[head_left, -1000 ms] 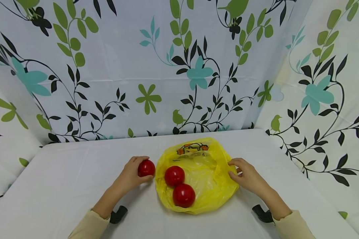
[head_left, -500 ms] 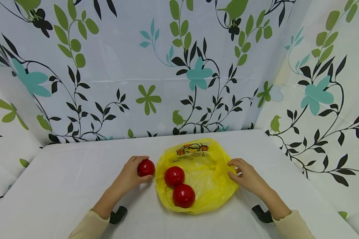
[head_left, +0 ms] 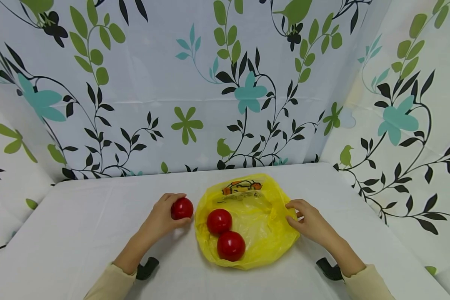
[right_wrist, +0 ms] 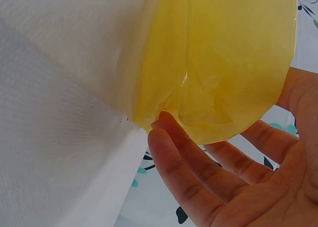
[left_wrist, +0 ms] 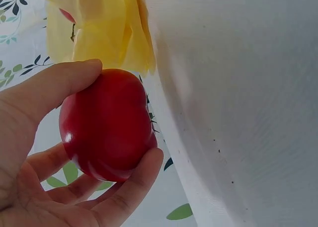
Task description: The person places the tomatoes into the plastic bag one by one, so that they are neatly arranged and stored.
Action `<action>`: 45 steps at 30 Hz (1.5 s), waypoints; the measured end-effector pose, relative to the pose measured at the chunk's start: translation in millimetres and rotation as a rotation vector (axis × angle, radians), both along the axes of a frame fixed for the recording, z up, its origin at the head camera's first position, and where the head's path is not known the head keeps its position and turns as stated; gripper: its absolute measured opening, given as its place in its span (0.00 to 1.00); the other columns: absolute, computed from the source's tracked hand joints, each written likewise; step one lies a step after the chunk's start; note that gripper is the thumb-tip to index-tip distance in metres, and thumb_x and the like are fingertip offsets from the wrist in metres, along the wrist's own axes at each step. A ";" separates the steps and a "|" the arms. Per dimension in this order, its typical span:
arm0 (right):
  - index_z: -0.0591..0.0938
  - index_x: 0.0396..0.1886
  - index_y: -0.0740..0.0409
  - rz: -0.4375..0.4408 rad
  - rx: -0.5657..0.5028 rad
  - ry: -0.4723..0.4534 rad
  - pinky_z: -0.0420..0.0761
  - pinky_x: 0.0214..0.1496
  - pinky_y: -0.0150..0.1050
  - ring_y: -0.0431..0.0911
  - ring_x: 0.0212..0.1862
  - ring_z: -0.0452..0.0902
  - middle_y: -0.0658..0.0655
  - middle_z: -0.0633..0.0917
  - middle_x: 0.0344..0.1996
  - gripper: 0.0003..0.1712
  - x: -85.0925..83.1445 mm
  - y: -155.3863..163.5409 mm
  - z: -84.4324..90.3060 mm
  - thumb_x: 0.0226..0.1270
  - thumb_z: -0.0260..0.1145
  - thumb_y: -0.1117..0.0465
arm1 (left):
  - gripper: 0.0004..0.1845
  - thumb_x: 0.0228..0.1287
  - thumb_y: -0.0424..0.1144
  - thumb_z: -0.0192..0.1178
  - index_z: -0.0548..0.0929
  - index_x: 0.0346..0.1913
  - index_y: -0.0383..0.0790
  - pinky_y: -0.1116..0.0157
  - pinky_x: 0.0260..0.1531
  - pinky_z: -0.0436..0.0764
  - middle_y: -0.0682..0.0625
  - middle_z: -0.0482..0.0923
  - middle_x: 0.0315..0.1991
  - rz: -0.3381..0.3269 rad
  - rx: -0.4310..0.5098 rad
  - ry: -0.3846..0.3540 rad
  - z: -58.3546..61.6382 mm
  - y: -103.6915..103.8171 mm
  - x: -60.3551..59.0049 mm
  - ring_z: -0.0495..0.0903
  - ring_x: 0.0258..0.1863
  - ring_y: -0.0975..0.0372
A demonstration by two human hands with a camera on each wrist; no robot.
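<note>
My left hand (head_left: 164, 214) grips a glossy red tomato (head_left: 181, 208) just left of the yellow plastic bag (head_left: 262, 246). In the left wrist view, thumb and fingers curl round the lobed tomato (left_wrist: 107, 127), which hangs close to the bag's side (left_wrist: 112, 38). Inside the open bag lie two more red tomatoes, one farther (head_left: 219, 221) and one nearer (head_left: 231, 246), side by side. My right hand (head_left: 310, 221) holds the bag's right edge. The right wrist view shows the yellow film (right_wrist: 223, 58) between its thumb and fingers, with the thumb tip hidden behind the film.
The bag rests on a white-covered table (head_left: 97, 233). A curtain with leaves and flowers (head_left: 153, 83) hangs behind and at both sides. Black wrist mounts show by the left sleeve (head_left: 147, 268) and the right sleeve (head_left: 329, 268).
My left hand has shifted slightly left and away from me with the tomato, widening the gap to the bag. The right hand and the bag stay as they were.
</note>
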State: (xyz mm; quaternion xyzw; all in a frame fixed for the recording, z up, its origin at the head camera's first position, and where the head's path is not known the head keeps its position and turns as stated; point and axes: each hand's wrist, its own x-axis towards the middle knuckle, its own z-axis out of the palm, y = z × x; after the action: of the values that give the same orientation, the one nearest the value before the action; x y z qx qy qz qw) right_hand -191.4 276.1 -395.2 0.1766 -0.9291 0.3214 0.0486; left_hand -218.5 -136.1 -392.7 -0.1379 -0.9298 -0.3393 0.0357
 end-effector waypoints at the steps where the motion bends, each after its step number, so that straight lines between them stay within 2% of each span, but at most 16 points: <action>1: 0.78 0.53 0.67 -0.001 0.000 -0.001 0.84 0.39 0.38 0.49 0.41 0.78 0.67 0.76 0.55 0.17 0.0 0.0 0.1 0.66 0.66 0.65 | 0.35 0.53 0.39 0.74 0.73 0.64 0.36 0.45 0.47 0.82 0.36 0.70 0.60 -0.002 -0.001 0.006 0.3 -0.1 0.0 0.71 0.58 0.41; 12: 0.78 0.53 0.67 -0.005 0.003 -0.014 0.85 0.40 0.39 0.49 0.42 0.78 0.67 0.76 0.56 0.17 0.0 -0.5 0.4 0.66 0.66 0.64 | 0.34 0.53 0.36 0.74 0.73 0.64 0.35 0.45 0.46 0.82 0.35 0.70 0.59 -0.003 -0.008 0.044 9.7 3.3 5.1 0.72 0.57 0.41; 31: 0.78 0.52 0.66 -0.010 0.009 -0.016 0.84 0.39 0.37 0.49 0.42 0.78 0.66 0.76 0.55 0.17 -0.9 -0.6 -0.5 0.66 0.66 0.64 | 0.37 0.49 0.34 0.76 0.73 0.64 0.38 0.49 0.46 0.84 0.37 0.69 0.61 -0.039 0.005 0.087 28.4 17.9 23.2 0.73 0.58 0.43; 45: 0.78 0.52 0.66 -0.012 0.019 -0.016 0.84 0.39 0.39 0.50 0.42 0.78 0.66 0.77 0.55 0.17 -1.0 -1.4 -0.5 0.66 0.66 0.65 | 0.36 0.48 0.34 0.76 0.74 0.63 0.36 0.53 0.45 0.84 0.39 0.71 0.59 -0.094 0.024 0.150 32.5 27.6 31.3 0.75 0.56 0.47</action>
State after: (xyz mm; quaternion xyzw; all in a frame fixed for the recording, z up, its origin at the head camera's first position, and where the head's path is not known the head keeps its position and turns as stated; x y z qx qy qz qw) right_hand -192.4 274.6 -395.7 0.1692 -0.9334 0.3137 0.0416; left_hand -187.2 -108.6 -360.2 -0.2061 -0.9129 -0.3403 0.0908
